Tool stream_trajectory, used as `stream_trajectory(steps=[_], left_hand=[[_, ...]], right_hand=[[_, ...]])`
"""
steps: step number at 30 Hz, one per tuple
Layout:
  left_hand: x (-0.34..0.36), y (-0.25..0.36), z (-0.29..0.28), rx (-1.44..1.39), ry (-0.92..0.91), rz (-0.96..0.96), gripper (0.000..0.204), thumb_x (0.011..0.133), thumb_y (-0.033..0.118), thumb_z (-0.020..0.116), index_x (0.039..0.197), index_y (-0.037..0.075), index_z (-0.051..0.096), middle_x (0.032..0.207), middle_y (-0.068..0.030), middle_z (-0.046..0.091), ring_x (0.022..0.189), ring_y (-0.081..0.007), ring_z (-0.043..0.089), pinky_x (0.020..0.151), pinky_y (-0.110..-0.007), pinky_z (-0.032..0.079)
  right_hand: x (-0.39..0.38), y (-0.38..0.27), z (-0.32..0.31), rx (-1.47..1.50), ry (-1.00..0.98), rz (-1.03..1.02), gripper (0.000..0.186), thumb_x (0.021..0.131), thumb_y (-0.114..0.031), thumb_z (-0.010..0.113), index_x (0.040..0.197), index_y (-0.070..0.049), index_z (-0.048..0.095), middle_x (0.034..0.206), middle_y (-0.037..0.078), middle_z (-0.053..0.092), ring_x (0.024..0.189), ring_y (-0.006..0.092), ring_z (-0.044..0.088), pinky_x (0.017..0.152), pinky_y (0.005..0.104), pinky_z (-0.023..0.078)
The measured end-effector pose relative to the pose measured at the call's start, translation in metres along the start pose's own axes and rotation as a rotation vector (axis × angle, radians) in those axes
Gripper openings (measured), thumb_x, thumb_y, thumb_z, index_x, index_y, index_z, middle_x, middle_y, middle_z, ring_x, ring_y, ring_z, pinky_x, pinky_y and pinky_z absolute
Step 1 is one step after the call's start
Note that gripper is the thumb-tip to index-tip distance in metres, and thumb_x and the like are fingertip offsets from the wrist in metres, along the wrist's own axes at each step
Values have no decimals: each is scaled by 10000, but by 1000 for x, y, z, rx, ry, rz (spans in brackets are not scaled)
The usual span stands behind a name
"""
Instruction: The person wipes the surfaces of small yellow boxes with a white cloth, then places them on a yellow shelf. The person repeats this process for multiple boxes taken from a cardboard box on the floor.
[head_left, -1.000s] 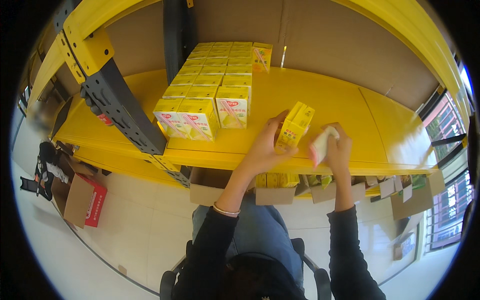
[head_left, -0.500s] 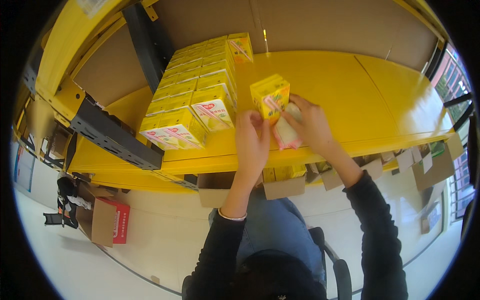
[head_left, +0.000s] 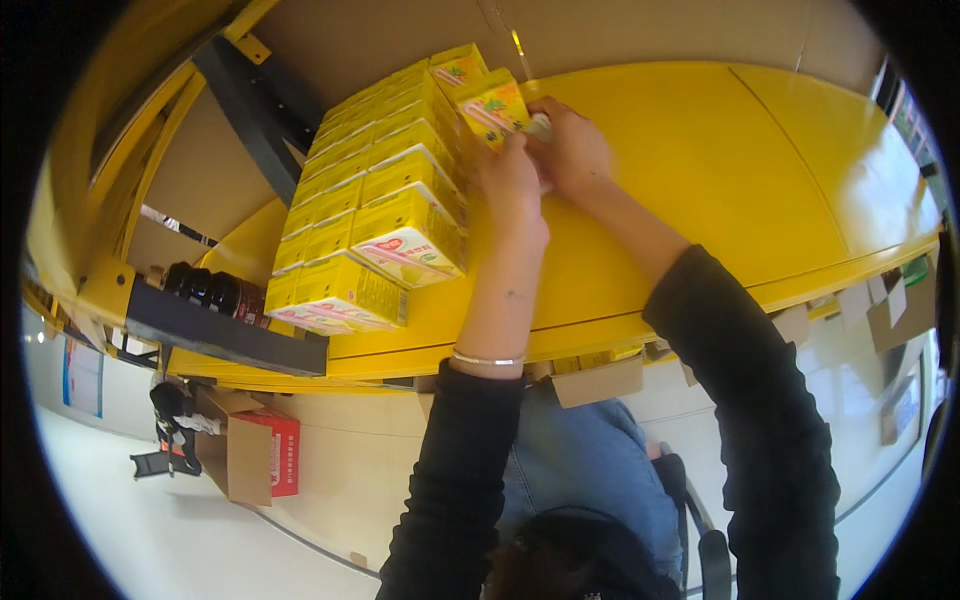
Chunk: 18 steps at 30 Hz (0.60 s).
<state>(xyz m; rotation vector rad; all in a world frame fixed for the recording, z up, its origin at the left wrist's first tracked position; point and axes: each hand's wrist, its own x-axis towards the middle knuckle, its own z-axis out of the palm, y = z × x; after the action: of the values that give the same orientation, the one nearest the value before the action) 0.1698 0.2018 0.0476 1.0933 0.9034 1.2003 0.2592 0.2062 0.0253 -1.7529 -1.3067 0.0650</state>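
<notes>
A yellow juice carton (head_left: 493, 112) with a picture of a drinking straw on it is held at the far end of a block of similar cartons (head_left: 365, 180). My left hand (head_left: 510, 180) is closed on its lower edge. My right hand (head_left: 578, 150) is closed around a crumpled whitish cloth (head_left: 541, 127), close against the carton's right side. Most of the cloth is hidden by the fingers. The carton is tilted, near a single carton (head_left: 457, 66) at the block's back right corner.
The cartons stand in rows on a yellow metal shelf (head_left: 700, 190). A dark upright post (head_left: 250, 100) and a crossbar (head_left: 220, 335) border it on the left, with dark bottles (head_left: 205, 290) behind the crossbar. Open cardboard boxes (head_left: 598, 383) sit below the front edge.
Both hands have moved farther back and left with the carton and cloth, toward the block's back right corner. The view has shifted, and dark bottles now show at the left.
</notes>
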Motion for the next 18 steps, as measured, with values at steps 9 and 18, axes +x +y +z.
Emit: stream_trajectory(steps=[9, 18], left_hand=[[85, -25, 4, -5, 72, 75, 605, 836, 117, 472, 1377, 44, 212, 1349, -185, 245, 1229, -268, 370, 987, -354, 369], [87, -24, 7, -18, 51, 64, 675, 850, 126, 482, 1419, 86, 122, 1330, -163, 204, 1250, -262, 314, 1012, -352, 327]], right_hand=[[34, 12, 38, 110, 44, -19, 344, 766, -241, 656, 1089, -147, 586, 1018, 134, 630, 936, 314, 611, 792, 408, 488], [58, 12, 51, 147, -54, 17, 339, 741, -237, 658, 1065, -163, 592, 940, 153, 657, 871, 335, 626, 742, 416, 501]])
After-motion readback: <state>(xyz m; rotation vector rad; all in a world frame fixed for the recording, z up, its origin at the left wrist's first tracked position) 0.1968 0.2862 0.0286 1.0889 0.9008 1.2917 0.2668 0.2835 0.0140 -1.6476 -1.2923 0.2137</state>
